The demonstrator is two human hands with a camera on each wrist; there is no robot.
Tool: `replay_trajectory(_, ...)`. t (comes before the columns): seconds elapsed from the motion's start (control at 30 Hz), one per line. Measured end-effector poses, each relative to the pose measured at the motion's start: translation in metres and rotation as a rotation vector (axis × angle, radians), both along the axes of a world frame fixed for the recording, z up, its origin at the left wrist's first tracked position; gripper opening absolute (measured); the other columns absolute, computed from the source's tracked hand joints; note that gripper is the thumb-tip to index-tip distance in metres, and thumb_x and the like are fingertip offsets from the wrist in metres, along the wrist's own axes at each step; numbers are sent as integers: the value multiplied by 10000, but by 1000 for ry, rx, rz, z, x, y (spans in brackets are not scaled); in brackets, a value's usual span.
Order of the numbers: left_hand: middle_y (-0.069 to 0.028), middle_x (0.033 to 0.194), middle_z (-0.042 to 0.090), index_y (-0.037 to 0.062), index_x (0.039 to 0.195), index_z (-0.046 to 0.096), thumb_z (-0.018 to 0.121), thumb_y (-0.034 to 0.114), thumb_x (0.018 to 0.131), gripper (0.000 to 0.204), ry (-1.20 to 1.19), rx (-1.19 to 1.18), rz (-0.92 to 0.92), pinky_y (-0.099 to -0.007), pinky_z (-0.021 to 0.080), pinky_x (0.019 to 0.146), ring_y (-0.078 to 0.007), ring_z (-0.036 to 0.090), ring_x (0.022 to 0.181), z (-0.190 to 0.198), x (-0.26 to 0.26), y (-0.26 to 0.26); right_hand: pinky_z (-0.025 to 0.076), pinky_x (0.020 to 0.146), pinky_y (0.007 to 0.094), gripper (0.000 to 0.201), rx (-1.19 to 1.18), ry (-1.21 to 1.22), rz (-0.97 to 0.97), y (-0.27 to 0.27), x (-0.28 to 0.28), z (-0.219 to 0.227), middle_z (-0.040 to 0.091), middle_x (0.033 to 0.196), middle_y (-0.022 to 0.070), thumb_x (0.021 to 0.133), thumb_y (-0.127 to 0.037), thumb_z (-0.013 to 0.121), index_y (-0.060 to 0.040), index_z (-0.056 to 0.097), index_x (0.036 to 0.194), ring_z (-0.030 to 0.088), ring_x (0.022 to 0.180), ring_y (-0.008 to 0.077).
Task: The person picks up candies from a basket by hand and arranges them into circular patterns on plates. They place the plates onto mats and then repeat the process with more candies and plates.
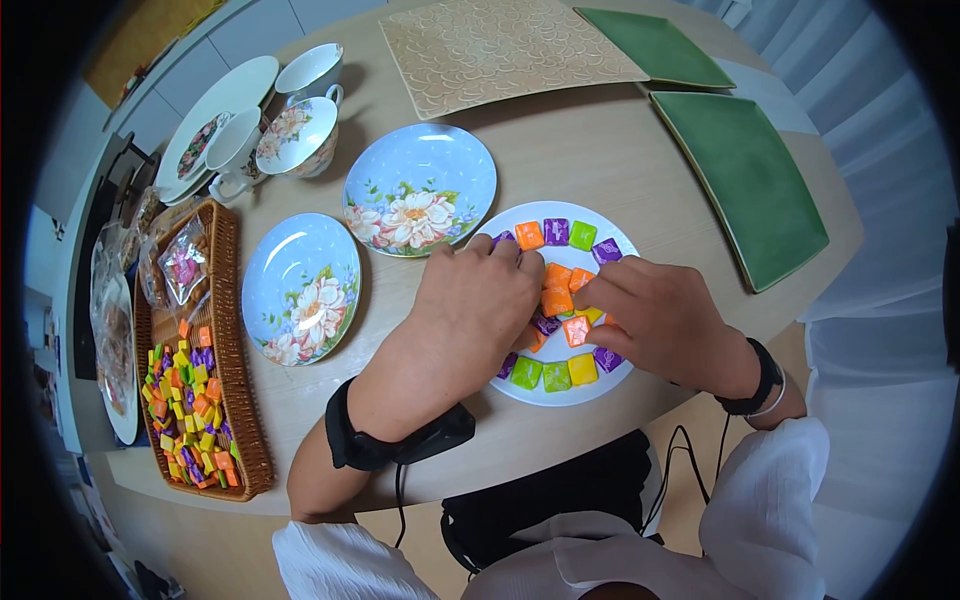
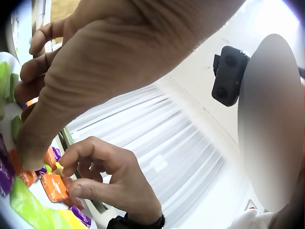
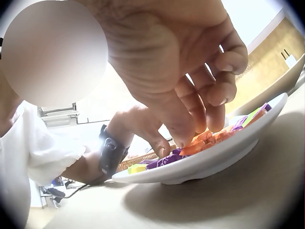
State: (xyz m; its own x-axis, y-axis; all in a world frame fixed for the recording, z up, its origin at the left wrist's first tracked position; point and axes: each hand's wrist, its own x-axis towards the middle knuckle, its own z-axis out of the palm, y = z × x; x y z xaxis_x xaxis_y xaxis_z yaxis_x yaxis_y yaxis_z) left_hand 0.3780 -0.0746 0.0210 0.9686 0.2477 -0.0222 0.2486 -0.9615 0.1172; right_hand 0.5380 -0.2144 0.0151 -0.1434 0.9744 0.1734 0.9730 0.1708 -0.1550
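Wrapped square candies in orange, purple, green and yellow lie on a white plate [image 1: 622,232], several along its rim and an orange group [image 1: 558,290] near the middle. Over the plate's left part is my left hand [image 1: 478,305], its thumb [image 2: 35,148] down straight at the orange candies in the left wrist view. Its other fingertips are hidden in the head view. My right hand [image 1: 655,315] reaches in from the right with loosely bent fingers. Its thumb and index finger are apart, their tips touching the candies around an orange candy [image 2: 55,187].
Two blue floral plates [image 1: 300,260] lie to the left, with floral cups [image 1: 298,138] behind. A wicker basket [image 1: 258,440] of similar candies stands far left. Green rectangular plates [image 1: 745,190] and a beige textured plate [image 1: 505,50] lie at the back and right.
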Motion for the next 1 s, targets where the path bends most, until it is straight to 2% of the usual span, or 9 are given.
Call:
replay_trajectory(0.2,-87,870,603,42,947,543,770,359,695,464,8,7,-4,-391,476,757,-260,603,885,-1,2,-1,477,537,308,252,-3,25,33,3,-4,-2,557,792,14,732,-222,714,-114,561,901,587,736,167)
replay_trajectory(0.5,-84,856,602,44,947,553,767,366,695,461,-7,7,-5,-386,470,761,-252,605,870,-4,3,-1,488,562,313,336,-37,17,45,3,-8,-2,569,846,31,733,-188,728,-94,536,993,604,787,185)
replay_trajectory(0.8,-83,849,601,47,941,554,766,371,696,458,-34,18,-12,-387,470,757,-250,604,868,-5,3,-1,488,557,313,246,-70,23,48,2,-7,-3,547,823,25,759,-173,692,-101,541,940,600,793,184)
replay_trajectory(1.0,-83,851,603,47,935,553,763,375,701,455,-24,15,-4,-389,469,759,-251,605,870,-6,3,-2,488,557,301,121,-44,8,70,-1,-3,-2,539,826,-3,784,-194,664,-122,588,845,592,790,162)
